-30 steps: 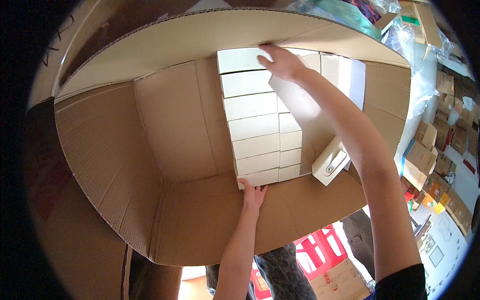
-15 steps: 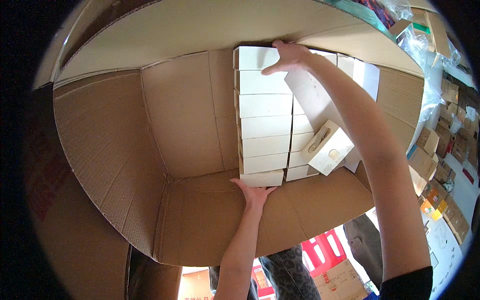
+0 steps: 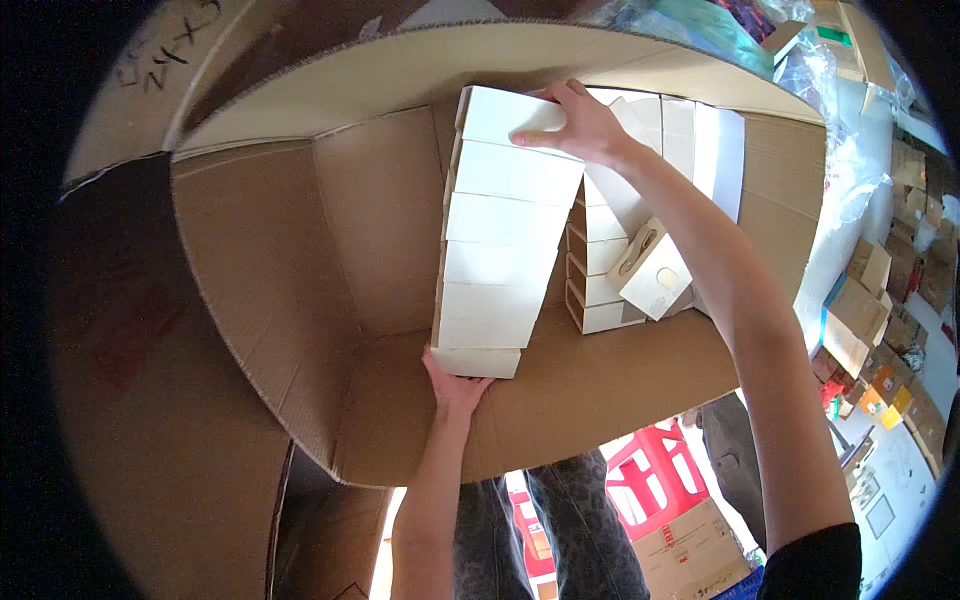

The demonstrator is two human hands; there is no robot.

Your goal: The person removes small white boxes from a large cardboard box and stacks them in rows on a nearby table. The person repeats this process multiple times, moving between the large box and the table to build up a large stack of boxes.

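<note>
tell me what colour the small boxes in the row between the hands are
White, plain on the faces that show; the row of small boxes inside the brown carton shows in the head view.
</note>
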